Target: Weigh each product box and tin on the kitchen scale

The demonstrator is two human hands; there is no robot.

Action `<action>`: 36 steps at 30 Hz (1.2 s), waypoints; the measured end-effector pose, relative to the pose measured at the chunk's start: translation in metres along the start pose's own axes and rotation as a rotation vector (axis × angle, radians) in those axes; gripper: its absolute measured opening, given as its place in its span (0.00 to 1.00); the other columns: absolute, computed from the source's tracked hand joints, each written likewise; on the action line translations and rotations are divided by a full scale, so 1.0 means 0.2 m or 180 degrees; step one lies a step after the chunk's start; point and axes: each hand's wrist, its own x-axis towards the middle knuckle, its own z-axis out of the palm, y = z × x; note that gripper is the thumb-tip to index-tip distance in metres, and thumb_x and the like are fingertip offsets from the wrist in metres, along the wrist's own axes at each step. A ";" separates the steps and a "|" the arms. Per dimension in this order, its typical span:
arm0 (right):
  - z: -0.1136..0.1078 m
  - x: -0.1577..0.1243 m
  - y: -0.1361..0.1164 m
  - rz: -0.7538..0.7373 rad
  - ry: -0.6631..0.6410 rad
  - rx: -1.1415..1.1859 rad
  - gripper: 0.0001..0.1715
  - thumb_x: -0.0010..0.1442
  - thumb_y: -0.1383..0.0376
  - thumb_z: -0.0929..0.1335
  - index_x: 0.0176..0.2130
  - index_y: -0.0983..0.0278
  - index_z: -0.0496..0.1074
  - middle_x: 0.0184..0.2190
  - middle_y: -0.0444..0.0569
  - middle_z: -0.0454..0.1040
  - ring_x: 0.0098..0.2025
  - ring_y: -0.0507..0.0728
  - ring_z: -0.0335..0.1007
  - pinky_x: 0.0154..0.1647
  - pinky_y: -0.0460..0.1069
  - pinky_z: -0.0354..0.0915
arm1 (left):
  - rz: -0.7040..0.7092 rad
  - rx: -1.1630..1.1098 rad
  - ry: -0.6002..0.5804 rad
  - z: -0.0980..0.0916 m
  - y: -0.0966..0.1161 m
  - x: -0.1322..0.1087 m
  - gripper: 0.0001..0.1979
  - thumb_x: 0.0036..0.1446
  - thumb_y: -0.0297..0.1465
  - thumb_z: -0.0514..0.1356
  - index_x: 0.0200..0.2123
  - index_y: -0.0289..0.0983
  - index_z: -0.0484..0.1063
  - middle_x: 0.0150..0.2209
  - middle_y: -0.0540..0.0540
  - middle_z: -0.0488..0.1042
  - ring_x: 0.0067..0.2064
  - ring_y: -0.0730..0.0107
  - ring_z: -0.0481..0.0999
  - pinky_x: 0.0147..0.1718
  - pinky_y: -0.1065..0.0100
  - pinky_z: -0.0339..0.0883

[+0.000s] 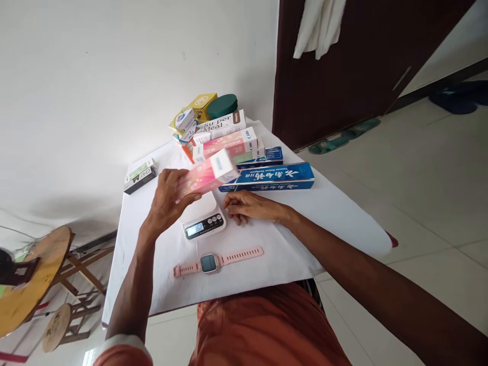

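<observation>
My left hand [166, 203] is closed around a pink and white carton [202, 175], tilted above a white digital kitchen scale [204, 218]. The carton hides part of the weighing plate; I cannot tell whether they touch. Digits that look like 162 show on the lit display. My right hand [249, 206] rests on the table just right of the scale, with fingers loosely bent and slightly apart and nothing in them. Behind it lies a long blue toothpaste box [270, 176]. A pink smartwatch [209, 263] lies flat in front of the scale.
At the back of the white-covered table [274, 264] cluster a Su-per Meal box [223, 124], another pink carton [229, 145], a yellow box [203, 104] and a green-lidded container [223, 105]. A small black and white box [140, 176] lies at the left edge. The wall stands behind.
</observation>
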 end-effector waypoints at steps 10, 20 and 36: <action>0.01 -0.02 -0.03 0.0176 0.0075 0.0133 0.20 0.62 0.51 0.73 0.41 0.64 0.70 0.27 0.44 0.75 0.27 0.52 0.73 0.25 0.47 0.64 | -0.0746 0.0070 -0.0445 0.09 -0.25 -0.35 0.23 0.61 0.45 0.67 0.55 0.42 0.72 0.49 0.41 0.70 0.53 0.53 0.70 0.52 0.52 0.69; 0.01 -0.03 -0.02 0.0300 0.0070 0.0170 0.22 0.62 0.51 0.74 0.44 0.65 0.70 0.27 0.44 0.75 0.29 0.52 0.73 0.26 0.47 0.63 | -0.1616 -0.0821 0.1415 0.10 -0.38 -0.41 0.25 0.68 0.52 0.55 0.56 0.41 0.73 0.54 0.40 0.76 0.55 0.58 0.77 0.55 0.56 0.69; 0.01 -0.01 0.00 0.0365 0.0084 0.0252 0.28 0.60 0.46 0.74 0.44 0.65 0.70 0.32 0.46 0.76 0.28 0.51 0.73 0.25 0.47 0.62 | -0.2207 -0.1872 0.1912 0.25 -0.41 -0.46 0.34 0.68 0.59 0.46 0.55 0.40 0.75 0.52 0.39 0.78 0.55 0.59 0.77 0.52 0.58 0.69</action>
